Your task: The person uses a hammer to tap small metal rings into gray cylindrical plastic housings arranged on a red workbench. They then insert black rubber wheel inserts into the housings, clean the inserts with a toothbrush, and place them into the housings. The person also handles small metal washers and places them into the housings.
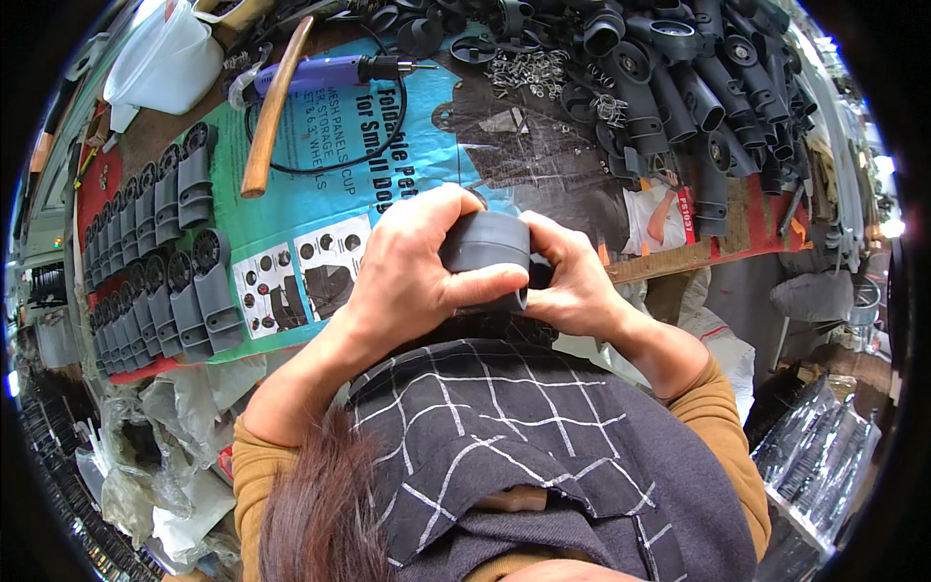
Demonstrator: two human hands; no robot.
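Note:
Close to my body at the bench edge, I hold a dark grey rounded plastic part (487, 242), like a caster wheel, between both hands. My left hand (412, 257) is wrapped round its left side, with the thumb lying across the front. My right hand (574, 276) grips the right side, where a darker piece shows beside the fingers; its exact form is partly hidden. Beyond my hands, a blue and green printed cardboard sheet (339, 199) covers part of the bench.
A wooden handle (276, 107) lies across a purple electric screwdriver (325, 75) with a black cord. Grey plastic wheel housings (175, 301) stand in two rows at left. Small metal springs (529, 73) and a heap of dark tubular parts (698, 92) lie at the far right. A white bucket (163, 58) stands far left.

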